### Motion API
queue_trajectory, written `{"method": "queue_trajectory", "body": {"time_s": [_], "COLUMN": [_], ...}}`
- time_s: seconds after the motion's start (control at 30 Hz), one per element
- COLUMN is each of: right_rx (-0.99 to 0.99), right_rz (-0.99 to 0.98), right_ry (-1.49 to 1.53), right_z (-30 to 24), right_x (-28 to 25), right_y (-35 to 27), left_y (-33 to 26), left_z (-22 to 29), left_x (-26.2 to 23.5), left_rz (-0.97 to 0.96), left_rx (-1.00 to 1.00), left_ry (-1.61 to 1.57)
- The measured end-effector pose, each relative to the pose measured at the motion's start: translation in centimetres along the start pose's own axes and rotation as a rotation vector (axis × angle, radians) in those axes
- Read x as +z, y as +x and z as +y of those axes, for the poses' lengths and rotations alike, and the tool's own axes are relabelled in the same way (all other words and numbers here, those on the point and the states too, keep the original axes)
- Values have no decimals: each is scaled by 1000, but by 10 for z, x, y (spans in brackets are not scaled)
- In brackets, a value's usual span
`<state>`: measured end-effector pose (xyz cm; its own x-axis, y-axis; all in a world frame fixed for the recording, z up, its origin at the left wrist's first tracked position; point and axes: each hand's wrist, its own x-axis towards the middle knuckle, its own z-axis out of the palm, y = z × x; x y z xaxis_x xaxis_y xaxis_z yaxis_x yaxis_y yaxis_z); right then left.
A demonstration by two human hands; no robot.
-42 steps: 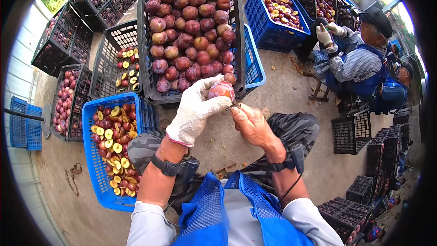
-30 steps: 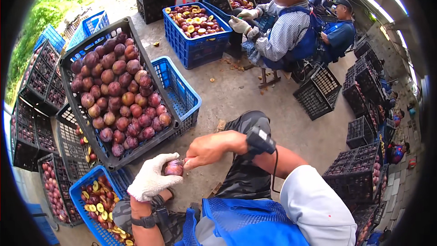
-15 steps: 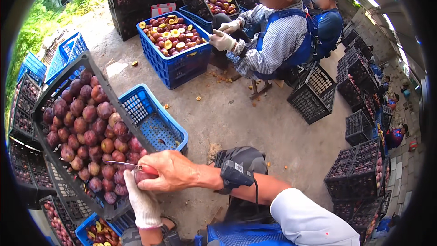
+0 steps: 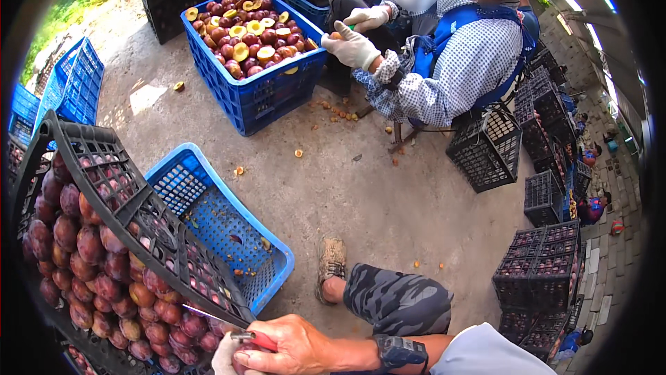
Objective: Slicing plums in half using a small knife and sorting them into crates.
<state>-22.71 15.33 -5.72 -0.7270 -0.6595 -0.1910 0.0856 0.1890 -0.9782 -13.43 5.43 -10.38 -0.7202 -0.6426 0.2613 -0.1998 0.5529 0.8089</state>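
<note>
Left of the 2 hands (image 4: pixel 295 348), plums (image 4: pixel 90 264) fill 1 crate (image 4: pixel 158 233); ahead sits 1 basket (image 4: pixel 215 224); right, stacked crates (image 4: pixel 538 260).

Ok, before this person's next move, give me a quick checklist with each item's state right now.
1. Knife secure in the right hand: ok, fingers wrap the red handle.
2. Right hand gloved: not ok, it is bare.
3. Left hand holding a plum: cannot tell, it is mostly hidden.
4. Plums nearby: ok, many fill the near black crate beside the hands.
5. Near blue crate free of scraps: not ok, a few bits lie in it.
6. Co-worker clear of the blade: ok, seated apart across the floor.
</note>
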Motion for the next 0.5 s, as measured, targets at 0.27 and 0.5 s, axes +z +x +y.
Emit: {"method": "queue_trajectory", "body": {"time_s": [0.27,0.5], "right_rx": [190,130], "right_rz": [-1,-27], "right_ry": [89,124], "right_z": [-1,-5], "right_x": [-12,-18], "right_y": [-6,-9], "left_y": [34,38], "left_z": [45,51], "left_x": [-44,-37], "left_rz": [-537,-425], "left_rx": [-225,79], "left_ry": [-325,-65]}}
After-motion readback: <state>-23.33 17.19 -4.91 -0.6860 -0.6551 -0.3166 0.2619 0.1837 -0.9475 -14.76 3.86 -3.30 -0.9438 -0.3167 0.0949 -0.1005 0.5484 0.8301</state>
